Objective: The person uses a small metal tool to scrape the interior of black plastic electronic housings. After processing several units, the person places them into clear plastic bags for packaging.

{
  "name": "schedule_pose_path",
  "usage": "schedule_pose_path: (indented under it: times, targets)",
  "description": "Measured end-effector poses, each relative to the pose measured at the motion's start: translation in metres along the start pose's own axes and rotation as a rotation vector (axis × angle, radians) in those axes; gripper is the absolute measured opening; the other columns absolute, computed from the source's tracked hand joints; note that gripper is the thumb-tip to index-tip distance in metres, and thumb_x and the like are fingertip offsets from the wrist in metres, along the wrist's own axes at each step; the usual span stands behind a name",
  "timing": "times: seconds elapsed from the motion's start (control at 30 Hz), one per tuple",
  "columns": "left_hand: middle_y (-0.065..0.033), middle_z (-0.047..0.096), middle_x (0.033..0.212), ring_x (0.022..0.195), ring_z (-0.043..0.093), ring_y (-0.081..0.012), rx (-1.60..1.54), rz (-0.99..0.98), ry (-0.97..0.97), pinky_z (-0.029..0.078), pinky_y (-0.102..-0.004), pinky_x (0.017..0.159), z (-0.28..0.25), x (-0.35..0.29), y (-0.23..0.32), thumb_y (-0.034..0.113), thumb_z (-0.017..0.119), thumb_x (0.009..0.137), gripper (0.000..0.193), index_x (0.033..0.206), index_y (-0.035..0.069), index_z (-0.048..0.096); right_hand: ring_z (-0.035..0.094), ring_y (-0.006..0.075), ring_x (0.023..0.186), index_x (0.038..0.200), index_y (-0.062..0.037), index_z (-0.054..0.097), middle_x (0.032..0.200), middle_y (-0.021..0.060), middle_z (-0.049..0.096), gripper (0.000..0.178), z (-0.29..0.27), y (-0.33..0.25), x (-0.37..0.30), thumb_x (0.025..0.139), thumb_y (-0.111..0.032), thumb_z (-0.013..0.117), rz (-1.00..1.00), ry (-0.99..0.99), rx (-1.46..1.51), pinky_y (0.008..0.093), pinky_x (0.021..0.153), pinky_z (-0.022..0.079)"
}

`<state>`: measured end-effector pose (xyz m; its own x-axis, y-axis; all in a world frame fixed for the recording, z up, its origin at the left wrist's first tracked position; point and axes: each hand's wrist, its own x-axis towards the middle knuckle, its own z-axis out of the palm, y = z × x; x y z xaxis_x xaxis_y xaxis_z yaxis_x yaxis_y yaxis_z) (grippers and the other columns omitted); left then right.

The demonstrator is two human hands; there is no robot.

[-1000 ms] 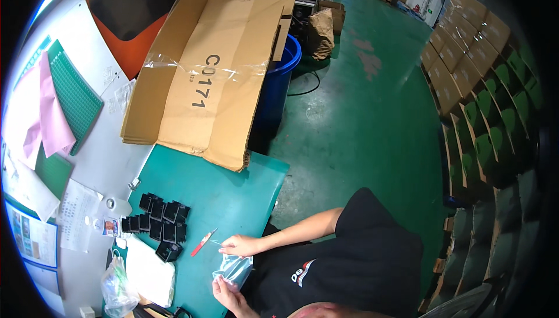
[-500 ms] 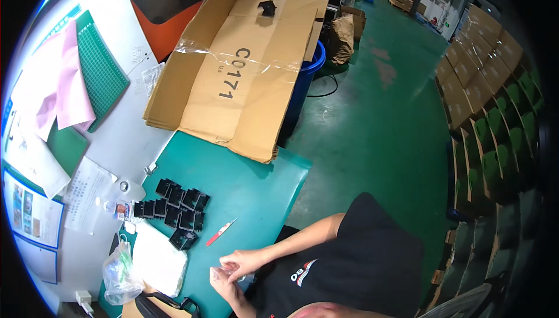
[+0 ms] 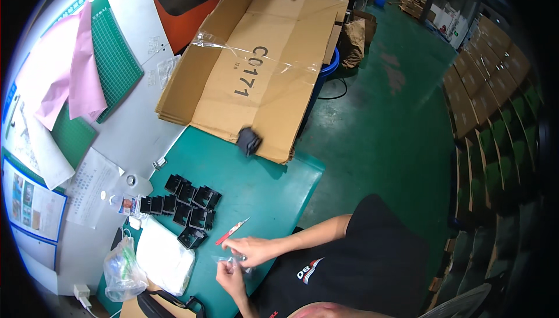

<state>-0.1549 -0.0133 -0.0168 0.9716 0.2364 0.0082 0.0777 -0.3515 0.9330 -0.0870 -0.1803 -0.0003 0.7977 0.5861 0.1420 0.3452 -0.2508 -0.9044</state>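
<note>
Both my hands hold a small clear plastic bag above the near edge of the teal table mat. My right hand pinches its top and my left hand grips it from below. A red-handled thin tool lies just beyond my right hand. Several black plastic parts sit in a cluster to the left of it. One blurred black part is at the near edge of the flattened cardboard.
A white pad and a knotted plastic bag with green bits lie at the lower left. A green cutting mat, pink paper and printed sheets cover the grey bench. A blue bin and stacked cartons stand on the green floor.
The view has swung, shifting everything right and down. A black part went from far up the cardboard to its near edge. My hands came together on the bag, which now looks bunched smaller.
</note>
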Motion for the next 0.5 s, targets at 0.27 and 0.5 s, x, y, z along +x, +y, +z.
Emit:
schedule_pose_path:
  times: [0.27,0.5]
  targets:
    - [-0.0106,0.052,0.079,0.072,0.052,-0.0169,0.407,0.189,0.043,0.042,-0.0338,0.061,0.004,-0.004,0.002,-0.007,0.066,0.081,0.024,0.077,-0.001,0.043,0.065,0.0428,0.076,0.115,-0.0038,0.053,0.085,0.0201,0.065,0.025,-0.011,0.037,0.003,0.091,-0.003,0.059,0.067,0.127,-0.041,0.0511,0.065,0.049]
    - [-0.0086,0.055,0.088,0.081,0.055,-0.0176,0.009,0.086,0.210,0.048,-0.0343,0.071,0.047,-0.004,0.021,-0.007,0.062,0.083,0.025,0.104,0.000,0.052,0.064,0.0468,0.088,0.109,-0.0044,0.055,0.092,0.0229,0.065,0.019,0.011,0.034,-0.002,0.089,-0.005,0.058,0.003,0.163,0.021,0.0522,0.070,0.052]
